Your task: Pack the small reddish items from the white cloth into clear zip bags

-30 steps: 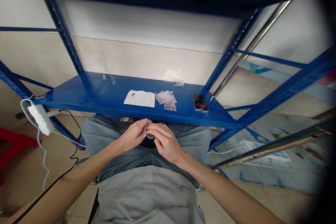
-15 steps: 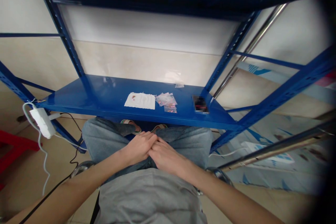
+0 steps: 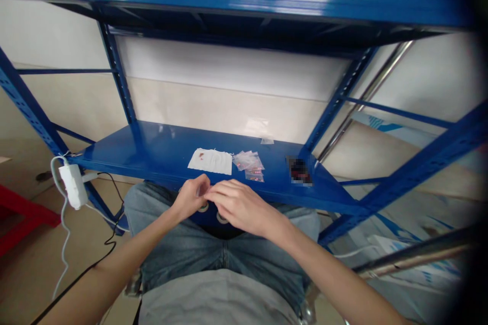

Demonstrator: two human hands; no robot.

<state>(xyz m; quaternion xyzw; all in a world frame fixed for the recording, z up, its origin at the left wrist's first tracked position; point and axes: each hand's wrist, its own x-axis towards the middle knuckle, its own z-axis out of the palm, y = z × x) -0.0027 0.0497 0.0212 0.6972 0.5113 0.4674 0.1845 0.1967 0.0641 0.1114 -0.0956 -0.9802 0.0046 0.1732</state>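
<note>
- Against a pale wall, a blue steel shelving rack (image 3: 118,76) stood right in front of the person, with a glossy blue shelf (image 3: 114,144) just past their knees.
- Below that were faded jeans (image 3: 229,259) and a grey shirt (image 3: 213,299), and a red stool (image 3: 19,213) sat off to the left.
- On the shelf: a white paper sheet (image 3: 209,161) with reddish marks, small clear bags (image 3: 247,161) right beside it, and a pixelated dark object (image 3: 299,171) further right.
- A white power adapter (image 3: 72,186) hung off the shelf's left end.
- Left hand (image 3: 188,198) was curled, fingers up; right hand (image 3: 240,205) reached across, fingertips almost at it. Can't tell if either held anything.
- Two small round rings (image 3: 203,207) sat just under the hands, in front of the shelf edge.
</note>
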